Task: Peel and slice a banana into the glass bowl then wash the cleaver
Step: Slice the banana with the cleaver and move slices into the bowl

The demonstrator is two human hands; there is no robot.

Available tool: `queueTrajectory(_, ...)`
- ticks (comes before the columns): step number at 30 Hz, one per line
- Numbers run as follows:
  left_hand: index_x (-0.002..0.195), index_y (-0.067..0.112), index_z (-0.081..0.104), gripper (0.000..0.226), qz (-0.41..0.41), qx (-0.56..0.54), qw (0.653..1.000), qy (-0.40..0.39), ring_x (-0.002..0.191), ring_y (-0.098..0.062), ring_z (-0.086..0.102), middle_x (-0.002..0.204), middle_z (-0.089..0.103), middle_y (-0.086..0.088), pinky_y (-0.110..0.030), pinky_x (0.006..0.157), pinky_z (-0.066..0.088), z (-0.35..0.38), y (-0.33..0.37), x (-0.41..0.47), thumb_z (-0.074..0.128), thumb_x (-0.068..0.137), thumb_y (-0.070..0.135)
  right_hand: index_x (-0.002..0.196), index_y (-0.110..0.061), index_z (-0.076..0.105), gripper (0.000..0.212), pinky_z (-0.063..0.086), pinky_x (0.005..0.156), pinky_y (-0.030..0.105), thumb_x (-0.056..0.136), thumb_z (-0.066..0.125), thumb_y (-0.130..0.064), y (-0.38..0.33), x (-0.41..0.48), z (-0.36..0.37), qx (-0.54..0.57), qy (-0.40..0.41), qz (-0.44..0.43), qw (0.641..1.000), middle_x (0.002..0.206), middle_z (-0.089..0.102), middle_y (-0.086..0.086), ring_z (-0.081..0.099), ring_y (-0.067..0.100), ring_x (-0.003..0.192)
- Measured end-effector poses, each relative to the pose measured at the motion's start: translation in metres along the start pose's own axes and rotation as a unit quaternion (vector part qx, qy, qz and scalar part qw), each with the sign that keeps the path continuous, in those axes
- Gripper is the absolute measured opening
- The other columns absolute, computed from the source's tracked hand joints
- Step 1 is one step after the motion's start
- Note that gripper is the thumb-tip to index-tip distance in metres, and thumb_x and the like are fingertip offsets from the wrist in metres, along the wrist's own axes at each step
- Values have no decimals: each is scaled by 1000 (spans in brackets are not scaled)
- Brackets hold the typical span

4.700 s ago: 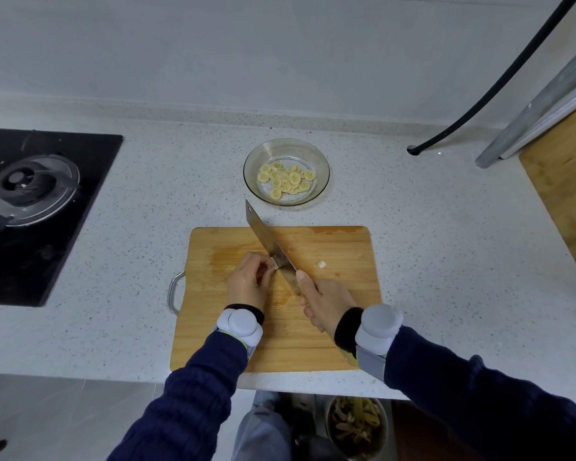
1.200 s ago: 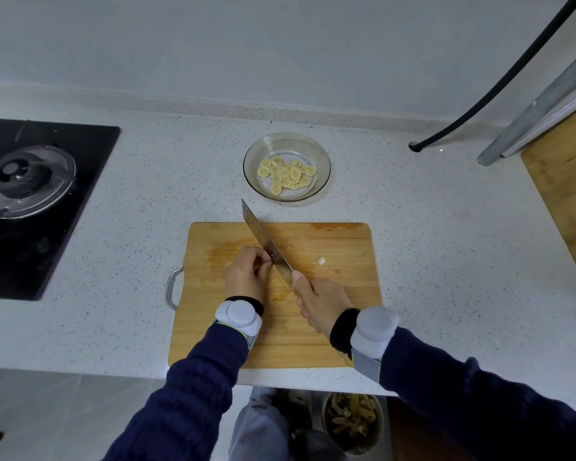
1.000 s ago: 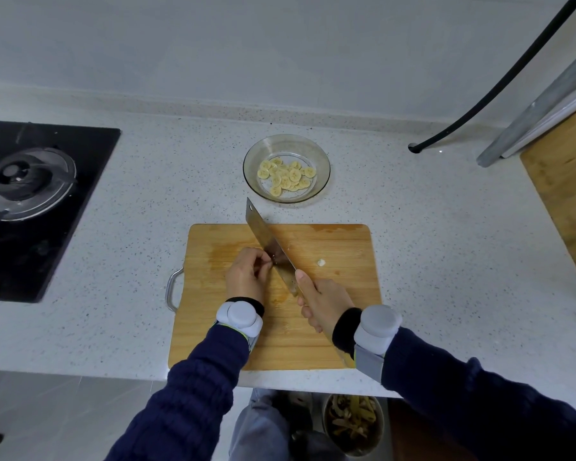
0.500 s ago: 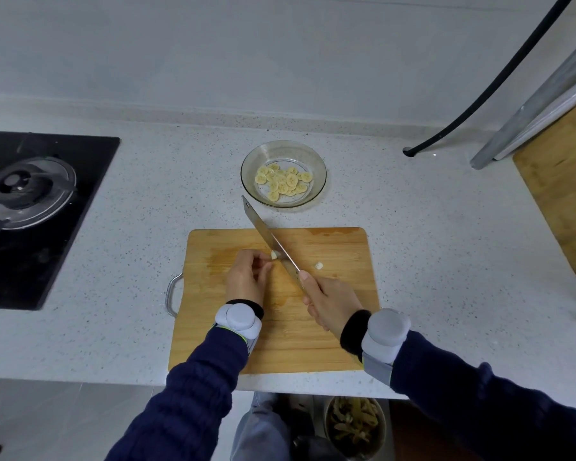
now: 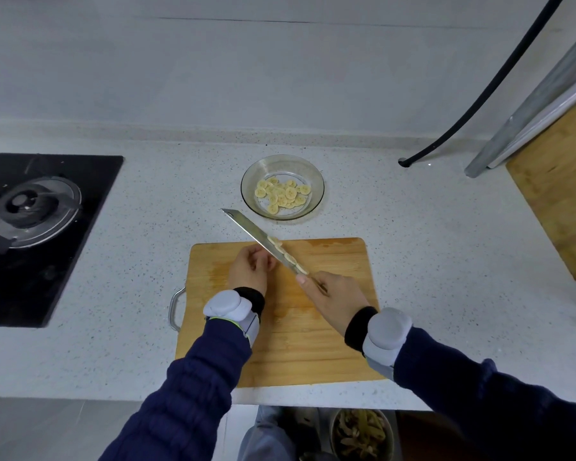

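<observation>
Over the wooden cutting board (image 5: 333, 327), we now see the cleaver (image 5: 263, 242) tilted flat and raised, with about 4 fresh banana slices (image 5: 288, 257) riding on its upper face. Half a second ago the blade stood edge-down on the board beside our left hand; now it is lifted, and its tip reaches past the board's far edge toward the glass bowl (image 5: 315, 176). The cutting looks finished, and we judge the carry to the bowl is under way.

Our right hand (image 5: 335, 299) is closed around the cleaver's handle, forefinger laid along the blade's heel. Our left hand (image 5: 250, 269) is curled loosely just left of the blade, over the board; we cannot tell whether it holds a last piece of banana.

The bowl sits on the speckled counter (image 5: 429, 261) just beyond the board, already carrying a layer of slices. Only a short stretch of bare counter lies between blade tip and bowl rim, with nothing standing in it. The slices rest unsecured on smooth steel, so any roll of the wrist could spill them.

To the left, the black hob (image 5: 90, 227) is well apart. To the right, a 2nd wooden board (image 5: 562, 201) and a black hose (image 5: 479, 98) stay clear of the path. The washing of the cleaver is not yet begun.
</observation>
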State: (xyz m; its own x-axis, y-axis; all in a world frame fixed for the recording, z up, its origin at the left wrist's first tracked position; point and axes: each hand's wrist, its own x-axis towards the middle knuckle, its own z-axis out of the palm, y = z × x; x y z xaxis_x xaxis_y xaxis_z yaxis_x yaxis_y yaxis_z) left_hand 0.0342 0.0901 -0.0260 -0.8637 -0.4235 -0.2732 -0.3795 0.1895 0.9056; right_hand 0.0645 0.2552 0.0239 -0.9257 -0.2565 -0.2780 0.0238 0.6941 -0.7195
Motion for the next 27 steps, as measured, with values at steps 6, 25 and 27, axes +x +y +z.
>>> queueTrajectory(6,74,19,60,32,-64,-146,987,-35,67,-12,63,76,62,-2,-26,74,57,5,27,18,45,91,-3,61,-19,34,51,31,54,28,90,40,-61,-5,21,-16,-96,27,-31,995,55,36,-5,37,14,55)
queueTrajectory(25,61,20,33,40,-81,61,995,-26,66,-16,42,64,39,3,-24,72,34,46,107,123,50,90,-3,58,-18,33,52,34,58,28,89,47,-58,-23,125,-58,-39,56,-4,998,56,36,-4,38,15,58)
queueTrajectory(27,62,20,35,40,-91,62,994,-25,75,-21,48,65,42,3,-28,73,41,49,104,135,52,89,-4,59,-17,35,51,34,59,27,90,47,-57,-25,132,-59,-35,52,-1,998,57,36,-5,37,14,58)
